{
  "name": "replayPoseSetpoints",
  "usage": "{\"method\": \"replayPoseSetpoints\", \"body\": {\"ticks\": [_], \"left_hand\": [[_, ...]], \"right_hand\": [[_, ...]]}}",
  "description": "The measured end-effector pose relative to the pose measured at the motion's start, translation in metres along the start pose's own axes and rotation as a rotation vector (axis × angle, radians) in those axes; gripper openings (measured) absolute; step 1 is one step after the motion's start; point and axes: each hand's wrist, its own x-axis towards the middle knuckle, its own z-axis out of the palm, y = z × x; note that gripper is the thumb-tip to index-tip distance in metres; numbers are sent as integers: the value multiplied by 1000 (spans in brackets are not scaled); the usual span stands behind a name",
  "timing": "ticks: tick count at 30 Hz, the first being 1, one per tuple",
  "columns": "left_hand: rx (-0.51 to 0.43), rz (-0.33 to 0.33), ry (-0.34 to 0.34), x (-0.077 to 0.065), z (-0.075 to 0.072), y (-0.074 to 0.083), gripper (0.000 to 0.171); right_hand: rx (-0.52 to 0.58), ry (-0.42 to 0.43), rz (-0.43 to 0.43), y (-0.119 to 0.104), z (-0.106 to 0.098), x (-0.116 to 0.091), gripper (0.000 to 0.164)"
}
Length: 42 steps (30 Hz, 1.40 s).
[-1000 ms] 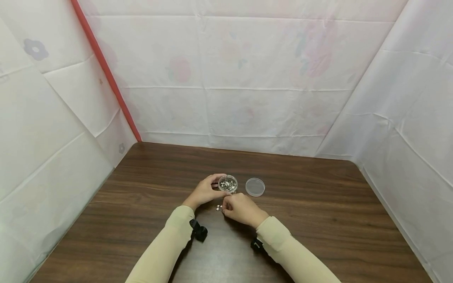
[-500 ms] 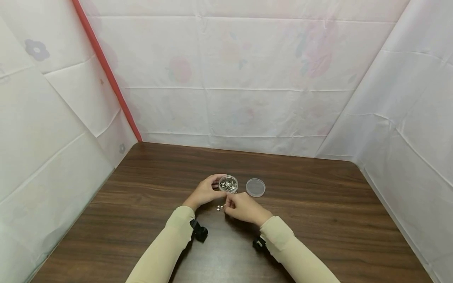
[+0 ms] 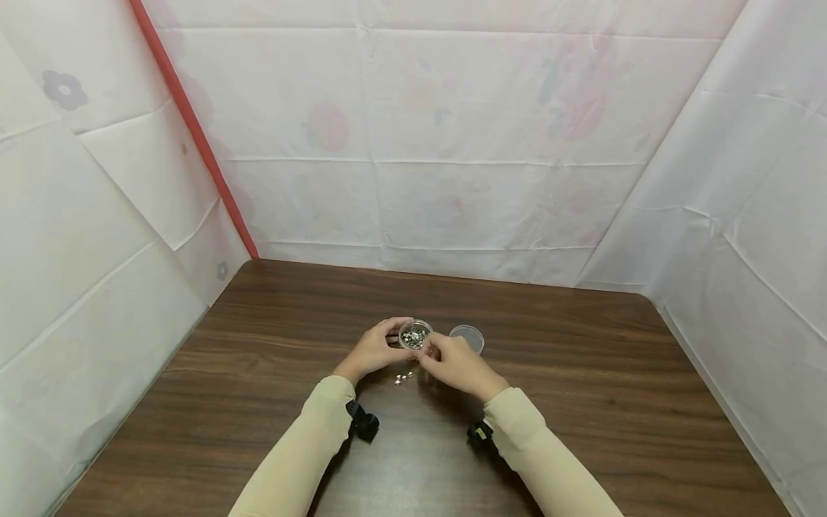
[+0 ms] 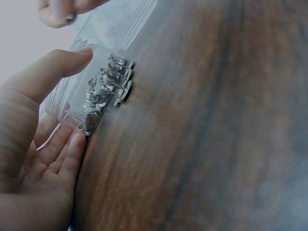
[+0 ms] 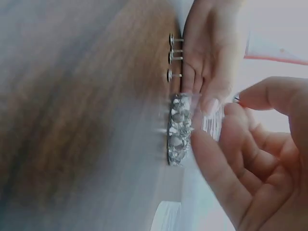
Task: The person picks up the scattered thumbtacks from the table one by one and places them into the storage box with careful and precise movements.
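Observation:
A clear round plastic box (image 3: 416, 334) full of silver thumbtacks stands on the table in the head view. My left hand (image 3: 377, 347) curls round its near-left side, thumb against the wall. Several loose thumbtacks (image 5: 171, 57) stand on their heads, points up, just in front of the box. My right hand (image 3: 457, 363) is held at the box's right side, above the table. Its fingertips pinch one thumbtack (image 4: 70, 18), mostly hidden between them. The clear round lid (image 3: 468, 337) lies right of the box, partly behind my right hand.
The dark wood-grain table (image 3: 581, 388) extends on all sides of the hands. White patterned cloth (image 3: 413, 143) hangs behind and at both sides, with a red strip (image 3: 194, 129) at the back left corner.
My right hand has lifted away from the loose thumbtacks and moved up and right to the box's edge with a thumbtack. The left hand and the box have stayed put.

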Motion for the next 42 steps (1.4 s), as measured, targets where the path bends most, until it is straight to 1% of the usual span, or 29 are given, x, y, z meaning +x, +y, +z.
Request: {"method": "replayPoseSetpoints", "body": {"ticks": [2,5,8,19,23,26,30,35,39,41,42], "left_hand": [[-12,2,-4,1,0,0,70],[-8,-7,-8,0,0,1,71],[-3,-13,-8,-1,0,2,72],[5,-13,-7,1,1,0,69],[2,-13,-7,1,1,0,69],[1,-11,-10,1,1,0,69],[-4,-9,-13,1,0,-1,68],[-6,-8,-4,1,0,-2,65],[-4,15,-3,2,0,-3,65],[-10,31,-8,1,-1,-2,65],[-15,46,-13,-1,-2,2,66]], "right_hand": [[0,39,10,2,-2,3,5],[-31,85,24,4,-4,8,6],[-55,105,38,5,-5,11,6],[-107,77,91,7,-3,25,9],[-119,73,118,8,-1,27,11],[-134,72,120,8,1,26,13],[-140,73,99,6,2,23,13],[-114,53,60,-3,-2,17,9],[-115,15,3,-9,-3,12,5],[-129,-8,-18,-9,-2,10,5],[-136,-19,-23,-9,-1,9,5]]}}
